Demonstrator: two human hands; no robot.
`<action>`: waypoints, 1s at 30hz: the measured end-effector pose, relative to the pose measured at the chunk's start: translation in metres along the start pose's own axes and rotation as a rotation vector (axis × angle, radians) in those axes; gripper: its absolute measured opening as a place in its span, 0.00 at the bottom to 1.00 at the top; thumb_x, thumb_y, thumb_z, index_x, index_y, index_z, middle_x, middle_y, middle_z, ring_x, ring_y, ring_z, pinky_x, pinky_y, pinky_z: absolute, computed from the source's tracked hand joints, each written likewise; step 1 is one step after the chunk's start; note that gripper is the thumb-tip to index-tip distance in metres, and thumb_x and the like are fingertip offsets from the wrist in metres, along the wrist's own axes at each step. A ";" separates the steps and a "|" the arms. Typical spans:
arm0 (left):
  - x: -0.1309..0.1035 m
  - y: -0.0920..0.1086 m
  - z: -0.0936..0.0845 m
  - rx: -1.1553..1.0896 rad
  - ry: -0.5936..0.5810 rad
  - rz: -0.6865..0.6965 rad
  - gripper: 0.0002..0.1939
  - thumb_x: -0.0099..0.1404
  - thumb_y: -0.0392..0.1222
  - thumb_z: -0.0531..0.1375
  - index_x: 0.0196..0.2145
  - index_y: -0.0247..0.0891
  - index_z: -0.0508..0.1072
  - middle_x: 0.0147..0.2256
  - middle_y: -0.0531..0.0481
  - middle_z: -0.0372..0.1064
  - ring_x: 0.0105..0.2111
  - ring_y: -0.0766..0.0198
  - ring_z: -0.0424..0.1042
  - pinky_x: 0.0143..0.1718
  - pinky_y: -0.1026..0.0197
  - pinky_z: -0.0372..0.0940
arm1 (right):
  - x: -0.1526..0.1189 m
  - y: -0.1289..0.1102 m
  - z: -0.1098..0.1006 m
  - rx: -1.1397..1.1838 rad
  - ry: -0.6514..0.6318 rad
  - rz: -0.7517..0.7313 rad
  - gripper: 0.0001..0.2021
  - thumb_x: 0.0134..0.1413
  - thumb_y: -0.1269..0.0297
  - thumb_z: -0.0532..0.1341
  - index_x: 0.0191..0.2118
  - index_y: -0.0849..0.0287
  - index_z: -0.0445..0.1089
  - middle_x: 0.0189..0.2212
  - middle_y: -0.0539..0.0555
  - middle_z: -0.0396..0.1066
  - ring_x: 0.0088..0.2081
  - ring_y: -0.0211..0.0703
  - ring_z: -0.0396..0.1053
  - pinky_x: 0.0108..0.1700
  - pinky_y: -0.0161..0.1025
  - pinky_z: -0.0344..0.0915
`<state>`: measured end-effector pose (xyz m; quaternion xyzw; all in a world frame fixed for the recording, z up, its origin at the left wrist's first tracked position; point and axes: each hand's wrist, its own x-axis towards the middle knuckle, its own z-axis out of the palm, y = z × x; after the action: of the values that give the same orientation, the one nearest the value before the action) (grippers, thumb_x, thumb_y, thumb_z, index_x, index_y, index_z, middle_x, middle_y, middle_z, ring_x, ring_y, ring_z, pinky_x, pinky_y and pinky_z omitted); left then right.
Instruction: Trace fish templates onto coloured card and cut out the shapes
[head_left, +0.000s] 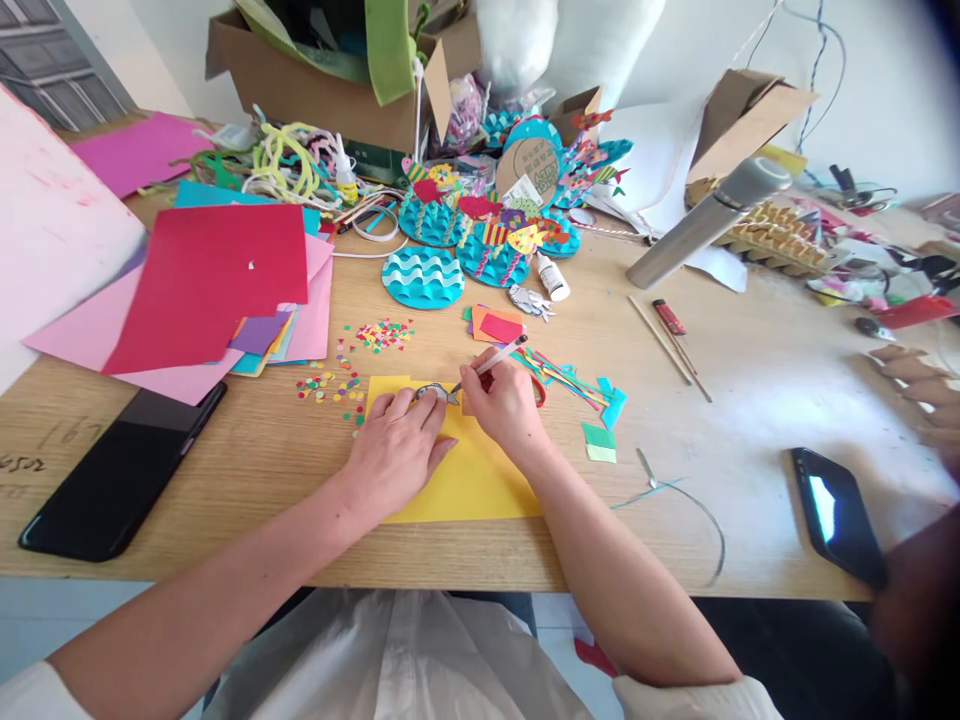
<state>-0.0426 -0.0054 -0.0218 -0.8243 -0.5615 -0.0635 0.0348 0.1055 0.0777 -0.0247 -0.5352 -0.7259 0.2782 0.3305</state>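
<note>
On a sheet of yellow paper [480, 490] lies a small grey fish cutout [432, 389]. My left hand [397, 440] rests flat over it, fingertips pressing the fish to the sheet and thumb spread away. A slim white pencil [499, 358] is gripped in my right hand [504, 398], its dark tip touching down by the fish's tail. Part of the fish is hidden under my left fingers. Red scissor handles [538, 391] show partly behind my right hand.
Confetti dots [330, 382] and paper strips [562, 372] lie around the sheet. Farther back are blue wavy discs [424, 277], a white glue bottle [553, 277], and a grey thermos [705, 222]. Phones [124, 470] flank both sides; red paper [217, 280] tops a stack.
</note>
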 end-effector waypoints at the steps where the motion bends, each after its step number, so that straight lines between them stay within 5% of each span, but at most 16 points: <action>1: 0.000 0.000 0.000 0.002 -0.001 0.001 0.21 0.71 0.47 0.52 0.56 0.32 0.68 0.54 0.44 0.69 0.46 0.50 0.63 0.45 0.49 0.59 | 0.000 0.000 0.000 -0.008 0.009 -0.004 0.08 0.56 0.61 0.55 0.27 0.54 0.60 0.19 0.48 0.66 0.21 0.39 0.65 0.26 0.34 0.58; 30: 0.002 0.001 0.003 0.004 0.010 -0.001 0.20 0.71 0.47 0.51 0.56 0.37 0.69 0.55 0.47 0.69 0.45 0.50 0.62 0.45 0.47 0.59 | -0.001 0.003 -0.003 -0.122 0.071 -0.001 0.07 0.56 0.63 0.56 0.27 0.56 0.62 0.19 0.48 0.66 0.21 0.39 0.65 0.27 0.34 0.56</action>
<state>-0.0406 -0.0033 -0.0240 -0.8235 -0.5620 -0.0665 0.0395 0.1103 0.0774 -0.0257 -0.5638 -0.7295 0.2139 0.3228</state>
